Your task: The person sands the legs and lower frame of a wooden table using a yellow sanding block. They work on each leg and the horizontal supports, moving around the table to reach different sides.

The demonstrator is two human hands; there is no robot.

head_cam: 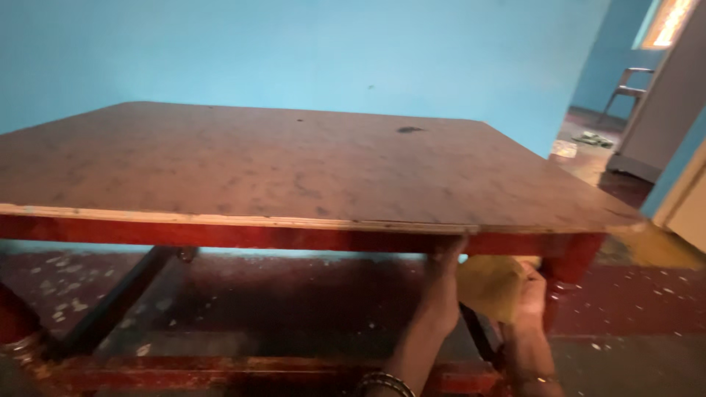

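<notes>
Against the blue wall point(309, 51) stands a wide wooden table point(279, 162), its brown top worn and spotted, its pale front edge running from left to right across the view and dipping slightly toward the right. Below that edge a red apron rail point(220, 235) follows the same line, ending at the red leg point(570, 265) under the near right corner. Open floor point(294, 294), dark red and flecked with pale spots, shows beneath the top between the legs, crossed by a dark brace point(118, 301) slanting down to a low red rail point(243, 371) at the bottom. To the right of the corner a doorway opens onto a farther room where a metal chair point(629, 84) stands well apart.

Under the near right corner, the left hand point(443, 283) reaches up from below, fingers pressed to the underside of the rail; whether they curl around anything I cannot tell. Just beside it, the right hand point(531, 294) is closed on a yellow cloth point(494, 287), which is bunched up against the inner side of the leg. A dark tool-like bar point(482, 334) slants between the two wrists; what it is cannot be told.
</notes>
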